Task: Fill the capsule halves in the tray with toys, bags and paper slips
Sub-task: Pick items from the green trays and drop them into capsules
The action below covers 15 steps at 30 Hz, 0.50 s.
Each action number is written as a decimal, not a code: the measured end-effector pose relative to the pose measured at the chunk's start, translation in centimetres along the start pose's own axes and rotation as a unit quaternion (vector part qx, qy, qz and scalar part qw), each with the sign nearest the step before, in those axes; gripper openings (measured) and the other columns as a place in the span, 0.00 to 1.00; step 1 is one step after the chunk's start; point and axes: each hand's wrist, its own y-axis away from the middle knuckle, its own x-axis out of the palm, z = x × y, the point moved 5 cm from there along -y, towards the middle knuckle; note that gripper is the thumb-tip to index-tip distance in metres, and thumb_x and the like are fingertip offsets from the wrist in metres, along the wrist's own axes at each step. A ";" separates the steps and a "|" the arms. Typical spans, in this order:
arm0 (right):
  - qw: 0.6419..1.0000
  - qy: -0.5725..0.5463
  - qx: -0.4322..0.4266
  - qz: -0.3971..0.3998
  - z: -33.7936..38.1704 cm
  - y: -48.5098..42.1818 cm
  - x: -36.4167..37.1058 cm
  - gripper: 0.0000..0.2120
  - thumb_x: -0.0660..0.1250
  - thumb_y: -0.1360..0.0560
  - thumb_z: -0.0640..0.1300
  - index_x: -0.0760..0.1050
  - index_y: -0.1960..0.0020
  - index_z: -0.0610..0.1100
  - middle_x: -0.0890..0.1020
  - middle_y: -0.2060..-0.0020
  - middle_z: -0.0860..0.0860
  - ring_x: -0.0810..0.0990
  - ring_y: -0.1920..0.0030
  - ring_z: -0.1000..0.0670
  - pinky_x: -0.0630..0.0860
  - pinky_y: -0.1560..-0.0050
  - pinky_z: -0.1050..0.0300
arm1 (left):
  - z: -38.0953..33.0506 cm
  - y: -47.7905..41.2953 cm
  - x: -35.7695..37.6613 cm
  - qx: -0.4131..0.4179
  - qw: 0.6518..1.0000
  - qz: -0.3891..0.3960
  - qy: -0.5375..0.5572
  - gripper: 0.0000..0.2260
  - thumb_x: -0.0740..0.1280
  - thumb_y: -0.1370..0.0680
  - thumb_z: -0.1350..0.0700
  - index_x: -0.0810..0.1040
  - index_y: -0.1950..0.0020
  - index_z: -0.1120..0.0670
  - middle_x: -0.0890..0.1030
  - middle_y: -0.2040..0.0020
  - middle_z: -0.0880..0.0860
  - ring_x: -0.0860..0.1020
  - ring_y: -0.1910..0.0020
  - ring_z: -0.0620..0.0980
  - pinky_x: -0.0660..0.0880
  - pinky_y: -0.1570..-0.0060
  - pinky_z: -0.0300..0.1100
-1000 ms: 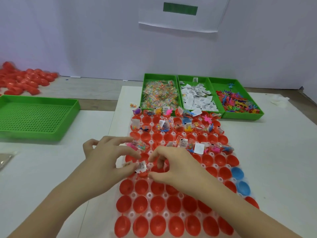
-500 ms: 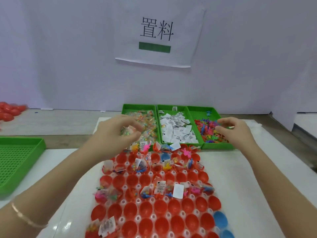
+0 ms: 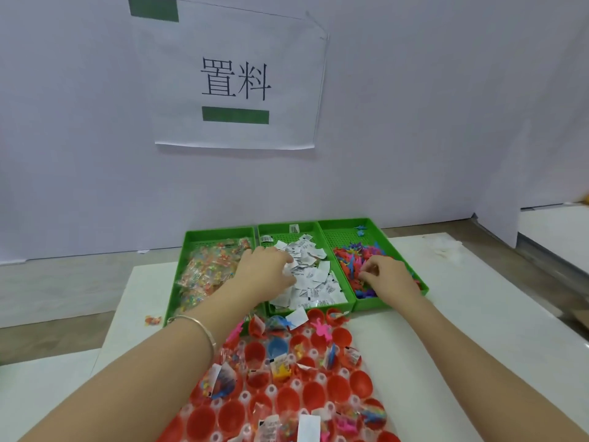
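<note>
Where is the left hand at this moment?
Head view, centre-left: the left hand is in the middle green bin, on the paper slips, between the bag bin and the toy bin.

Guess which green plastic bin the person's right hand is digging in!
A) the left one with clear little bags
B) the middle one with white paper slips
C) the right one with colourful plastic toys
C: the right hand lies among the colourful plastic toys inside the rightmost green plastic bin.
</note>
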 end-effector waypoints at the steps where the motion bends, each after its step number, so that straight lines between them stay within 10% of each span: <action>1: 1.000 -0.005 -0.006 -0.014 0.0 -0.1 -0.2 0.02 0.70 0.25 0.44 0.78 0.56 0.48 0.79 0.63 0.55 0.78 0.57 0.51 0.72 0.55 0.57 | 0.0 -0.4 0.4 -0.005 0.999 0.013 -0.041 0.21 0.61 0.21 0.43 0.70 0.29 0.48 0.73 0.32 0.53 0.69 0.34 0.56 0.63 0.34 0.53; 10: 0.997 -0.049 0.006 -0.051 -0.9 0.1 -0.9 0.03 0.68 0.25 0.46 0.79 0.57 0.50 0.81 0.61 0.54 0.78 0.57 0.52 0.74 0.55 0.55 | 0.1 -1.3 -0.4 -0.011 1.000 -0.001 0.014 0.11 0.61 0.19 0.50 0.79 0.45 0.53 0.82 0.55 0.51 0.77 0.54 0.52 0.68 0.37 0.51; 15: 0.994 -0.082 0.021 -0.063 -1.1 0.3 -1.1 0.04 0.67 0.24 0.45 0.78 0.58 0.50 0.81 0.61 0.54 0.79 0.58 0.53 0.74 0.54 0.57 | 1.7 -0.7 -1.0 -0.016 0.983 -0.068 0.168 0.14 0.58 0.17 0.54 0.80 0.42 0.58 0.84 0.52 0.55 0.74 0.71 0.46 0.75 0.67 0.38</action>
